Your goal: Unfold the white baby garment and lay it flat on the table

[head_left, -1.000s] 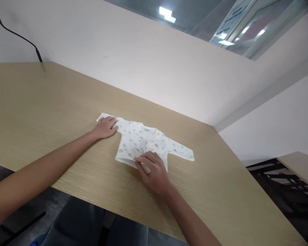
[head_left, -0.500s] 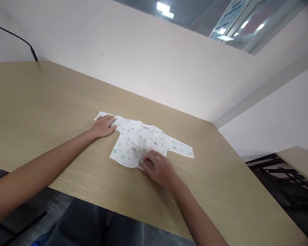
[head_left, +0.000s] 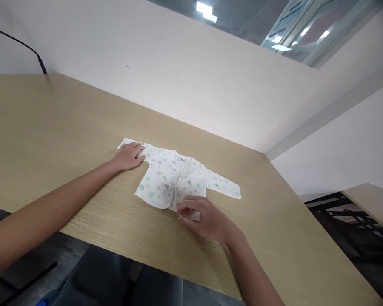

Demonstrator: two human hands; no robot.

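One baby shirt (head_left: pixel 175 180), spread flat mid tabletop (head_left: pixel 51 140). My left hand (head_left: pixel 129 156) lies flat on its left sleeve, fingers released. My right hand (head_left: pixel 206 217) has fingers pinching the shirt's bottom hem. One black cable (head_left: pixel 17 41) on the white wall (head_left: pixel 185 80). Tabletop is light wood.

Your left hand (head_left: pixel 128 156) lies flat and palm down, fingers together and pointing away from you to the right, the forearm stretched long and nearly straight from the lower left. Your right hand (head_left: pixel 204 218) sits nearer your body, knuckles up, wrist slightly bent, its fingers (head_left: pixel 187 211) curled inward with the thumb tucked beneath in a pinch. The right forearm rises from the bottom edge. Both arms are bare.
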